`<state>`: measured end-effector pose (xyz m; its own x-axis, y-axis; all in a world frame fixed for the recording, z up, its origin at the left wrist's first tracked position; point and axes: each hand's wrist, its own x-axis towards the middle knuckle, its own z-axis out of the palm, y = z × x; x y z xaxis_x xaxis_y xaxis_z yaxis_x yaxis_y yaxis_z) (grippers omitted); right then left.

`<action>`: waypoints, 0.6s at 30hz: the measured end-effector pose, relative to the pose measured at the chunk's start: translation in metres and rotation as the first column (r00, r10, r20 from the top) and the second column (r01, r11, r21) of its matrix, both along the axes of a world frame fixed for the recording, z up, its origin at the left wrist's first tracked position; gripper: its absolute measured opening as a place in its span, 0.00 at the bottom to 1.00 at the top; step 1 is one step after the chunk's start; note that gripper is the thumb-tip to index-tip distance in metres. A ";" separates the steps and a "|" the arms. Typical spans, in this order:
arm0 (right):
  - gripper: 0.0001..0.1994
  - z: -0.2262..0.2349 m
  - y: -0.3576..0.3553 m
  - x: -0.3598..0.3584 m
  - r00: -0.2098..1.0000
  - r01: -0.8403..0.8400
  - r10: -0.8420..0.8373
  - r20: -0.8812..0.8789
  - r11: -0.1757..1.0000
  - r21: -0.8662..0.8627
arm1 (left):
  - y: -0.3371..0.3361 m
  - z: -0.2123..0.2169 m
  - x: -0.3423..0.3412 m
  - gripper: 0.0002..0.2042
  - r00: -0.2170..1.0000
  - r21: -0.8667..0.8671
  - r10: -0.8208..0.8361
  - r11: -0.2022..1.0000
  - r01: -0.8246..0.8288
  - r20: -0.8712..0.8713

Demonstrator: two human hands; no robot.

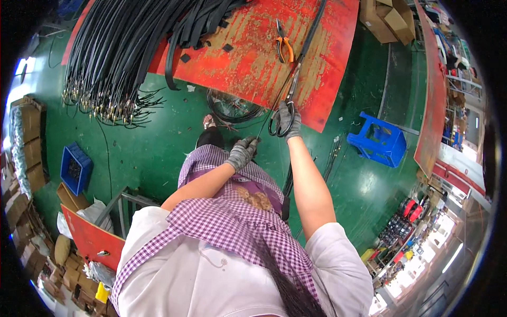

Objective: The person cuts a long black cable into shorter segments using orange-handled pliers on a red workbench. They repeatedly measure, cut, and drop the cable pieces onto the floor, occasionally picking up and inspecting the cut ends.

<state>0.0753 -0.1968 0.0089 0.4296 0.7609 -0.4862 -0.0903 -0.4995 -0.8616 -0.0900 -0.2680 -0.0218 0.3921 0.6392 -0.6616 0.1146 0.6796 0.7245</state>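
Note:
My right hand (293, 121), in a grey glove, is closed round the black handles of a pair of scissors (294, 86). Their blades point away from me, close to the lower end of a long black sleeve (313, 33) that lies over the right part of the red table (338, 58). From that sleeve a thin dark cable runs down toward my left hand (242, 152). This hand, also gloved in grey, pinches the cable in front of my checked apron. Whether the blades touch the sleeve, I cannot tell.
Orange-handled pliers (283, 46) lie on the worn tabletop. A thick bundle of black sleeved cables (113, 53) hangs over its left edge, and coiled cable (232, 112) sits below. A blue plastic stool (377, 140) is at right, a blue crate (76, 168) at left, a cardboard box (380, 24) beyond.

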 end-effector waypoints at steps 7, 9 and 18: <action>0.11 -0.006 0.002 0.010 0.975 -0.129 0.129 0.179 0.992 -0.015 | -0.013 0.009 0.022 0.11 0.977 0.039 0.211 0.977 -0.210 -0.015; 0.11 0.010 0.003 -0.001 0.993 -0.069 0.071 0.094 0.997 -0.032 | -0.015 0.014 0.029 0.11 0.965 -0.087 0.258 0.961 -0.261 -0.050; 0.14 -0.002 -0.003 -0.007 0.995 0.034 -0.040 -0.097 0.997 -0.064 | -0.015 0.041 0.038 0.09 0.881 -0.452 0.471 0.796 -0.403 0.043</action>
